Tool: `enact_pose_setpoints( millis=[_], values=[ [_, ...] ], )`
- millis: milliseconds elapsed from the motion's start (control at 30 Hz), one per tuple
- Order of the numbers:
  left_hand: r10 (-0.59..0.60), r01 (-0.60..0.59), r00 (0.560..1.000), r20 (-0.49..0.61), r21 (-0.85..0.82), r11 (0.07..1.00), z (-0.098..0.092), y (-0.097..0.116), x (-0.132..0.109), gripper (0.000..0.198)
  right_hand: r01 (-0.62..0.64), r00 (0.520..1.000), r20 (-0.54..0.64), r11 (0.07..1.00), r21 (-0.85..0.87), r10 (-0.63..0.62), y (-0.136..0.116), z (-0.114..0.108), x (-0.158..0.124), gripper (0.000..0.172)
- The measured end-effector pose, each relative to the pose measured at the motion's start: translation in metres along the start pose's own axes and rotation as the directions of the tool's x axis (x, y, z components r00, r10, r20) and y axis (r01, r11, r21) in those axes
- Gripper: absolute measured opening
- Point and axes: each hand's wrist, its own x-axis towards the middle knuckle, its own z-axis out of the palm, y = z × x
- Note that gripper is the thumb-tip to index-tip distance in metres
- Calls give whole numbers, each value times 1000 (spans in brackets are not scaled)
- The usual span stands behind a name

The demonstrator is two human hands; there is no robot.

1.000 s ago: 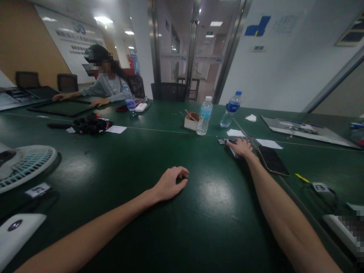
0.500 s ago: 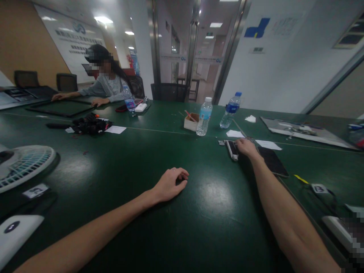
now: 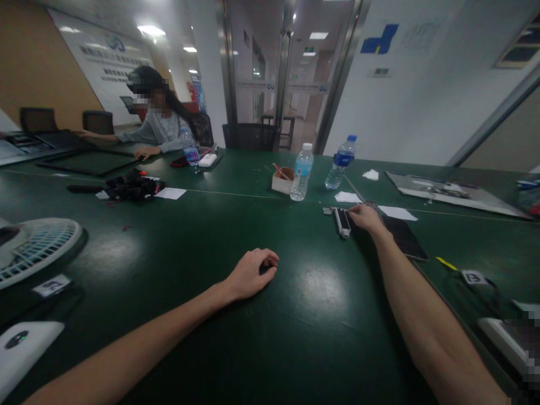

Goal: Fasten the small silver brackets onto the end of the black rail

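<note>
My left hand rests on its side on the dark green table. Its fingers are loosely curled, the thumb stands apart from them, and nothing is in it. Farther off to the right, my right hand is stretched out with its fingers closed at the right edge of a small white device with a dark top face. The fingertips are partly hidden, so how firmly they grip cannot be seen. A small silvery piece lies left of the device. Partly behind my right forearm is a flat black tablet-like panel.
Two water bottles, one near and one farther, stand by a small open box. A fan lies at left. Across the table a person handles a black frame. A grey panel lies at right.
The white device appears slightly turned at my right fingertips. My left hand stays put. The other person's far hand has reached farther left, and the view has shifted a little.
</note>
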Motion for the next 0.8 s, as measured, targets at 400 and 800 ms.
enact_pose_setpoints(
  millis=[400, 800],
  values=[
    [-5, 5, 1000, 12, -9, 1000, -2, 2, -1, 19, 5, 1000, 0, 999, 35, -5, 2, 2, 4, 30],
    [21, -21, 1000, -4, -19, 1000, 0, -1, -1, 18, -90, 990, -100, 989, 113, 101, 3, 4, 6, 34]
  ],
)
